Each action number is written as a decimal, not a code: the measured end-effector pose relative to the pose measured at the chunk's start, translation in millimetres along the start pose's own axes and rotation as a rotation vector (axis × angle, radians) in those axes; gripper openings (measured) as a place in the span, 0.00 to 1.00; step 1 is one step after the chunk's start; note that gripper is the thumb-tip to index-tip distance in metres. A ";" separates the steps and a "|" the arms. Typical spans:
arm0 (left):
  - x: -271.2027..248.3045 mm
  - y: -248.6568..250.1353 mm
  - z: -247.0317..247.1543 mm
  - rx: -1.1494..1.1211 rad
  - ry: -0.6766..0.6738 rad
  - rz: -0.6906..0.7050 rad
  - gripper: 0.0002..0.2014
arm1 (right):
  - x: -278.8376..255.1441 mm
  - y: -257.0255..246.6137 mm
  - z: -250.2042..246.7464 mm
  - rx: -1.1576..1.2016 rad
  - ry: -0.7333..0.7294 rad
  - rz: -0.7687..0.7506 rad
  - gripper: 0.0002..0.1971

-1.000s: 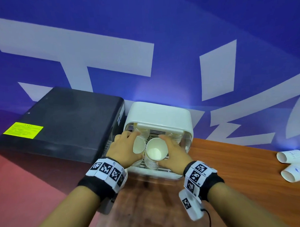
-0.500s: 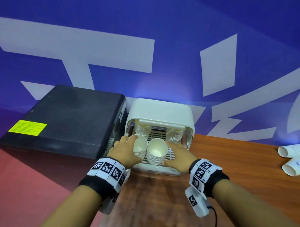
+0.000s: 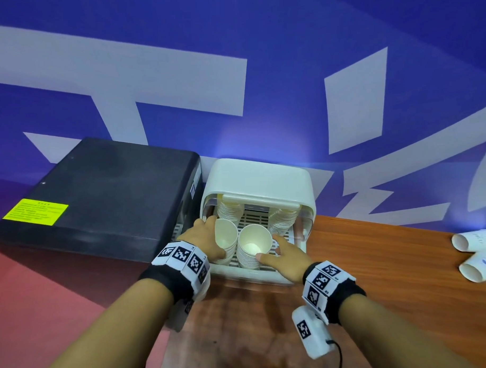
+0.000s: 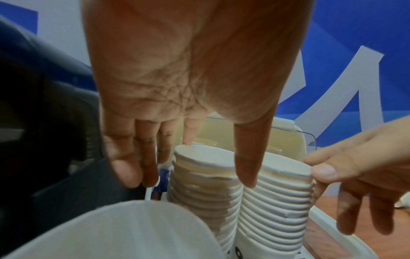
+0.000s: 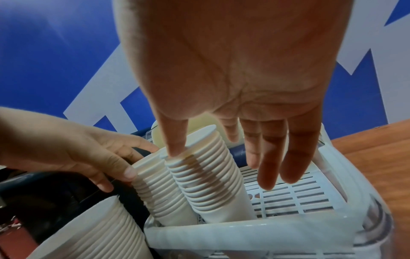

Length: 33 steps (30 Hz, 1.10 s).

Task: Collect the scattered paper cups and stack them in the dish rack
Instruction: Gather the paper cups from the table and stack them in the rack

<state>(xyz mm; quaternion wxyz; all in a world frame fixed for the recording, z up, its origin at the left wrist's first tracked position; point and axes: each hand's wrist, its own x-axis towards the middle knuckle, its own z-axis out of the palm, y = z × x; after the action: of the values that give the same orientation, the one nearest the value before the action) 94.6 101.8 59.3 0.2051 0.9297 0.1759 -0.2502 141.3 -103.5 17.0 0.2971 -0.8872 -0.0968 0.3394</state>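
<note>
Because tall nested stacks tip easily, the left hand (image 3: 203, 237) steadies the left cup stack (image 3: 224, 243) with loose fingers at the dish rack's (image 3: 259, 177) front edge. The right hand (image 3: 284, 255), fingers spread, touches only the right cup stack's (image 3: 253, 245) rim, seemingly letting go. Two loose cups (image 3: 478, 254) lie at the table's (image 3: 390, 261) right edge.

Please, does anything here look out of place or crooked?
Yes. Two loose paper cups lie on their sides on the wooden table, far right of the dish rack. In the rack, the two front stacks lean rather than stand upright; the left hand and right hand touch them.
</note>
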 end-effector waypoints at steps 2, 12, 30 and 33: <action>2.7 0.5 1.2 0.002 0.001 0.005 0.39 | 0.9 -2.9 1.0 -0.004 -0.028 0.001 0.36; 8.2 -3.0 2.1 0.039 0.047 -0.002 0.39 | 3.8 -10.7 11.0 -0.004 -0.036 0.010 0.33; -70.6 94.1 45.4 -0.008 0.197 0.390 0.27 | -117.9 54.9 -52.8 -0.197 0.084 0.070 0.26; -85.0 140.3 66.5 0.011 0.172 0.455 0.28 | -141.3 87.5 -70.5 -0.218 0.103 0.048 0.26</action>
<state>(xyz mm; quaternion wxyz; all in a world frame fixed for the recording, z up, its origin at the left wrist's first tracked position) 59.7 -68.4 93.5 0.2355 0.9643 -0.0225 -0.1186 79.1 -259.2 83.9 0.1954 -0.9326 -0.0964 0.2878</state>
